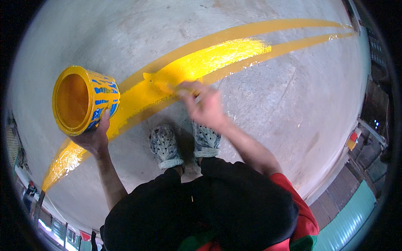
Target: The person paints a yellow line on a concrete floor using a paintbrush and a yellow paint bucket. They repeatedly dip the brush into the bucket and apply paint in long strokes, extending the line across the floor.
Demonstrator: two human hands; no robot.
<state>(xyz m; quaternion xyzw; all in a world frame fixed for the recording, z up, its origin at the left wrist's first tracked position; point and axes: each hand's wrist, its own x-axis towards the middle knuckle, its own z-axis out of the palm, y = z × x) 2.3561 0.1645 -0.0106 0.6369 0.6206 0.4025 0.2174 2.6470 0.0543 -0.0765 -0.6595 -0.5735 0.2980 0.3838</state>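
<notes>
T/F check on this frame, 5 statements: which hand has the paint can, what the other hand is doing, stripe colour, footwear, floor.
1. The left hand holds the yellow paint can. True.
2. The can stands upright on the floor. False: it is tilted, its open mouth facing the camera, held off the concrete floor.
3. The right hand works a brush on the stripe. True, though the hand is motion-blurred.
4. The painted stripe is white. False: it is yellow, with a glossier patch near the brush.
5. The person is barefoot. False: both feet wear perforated clogs.
</notes>
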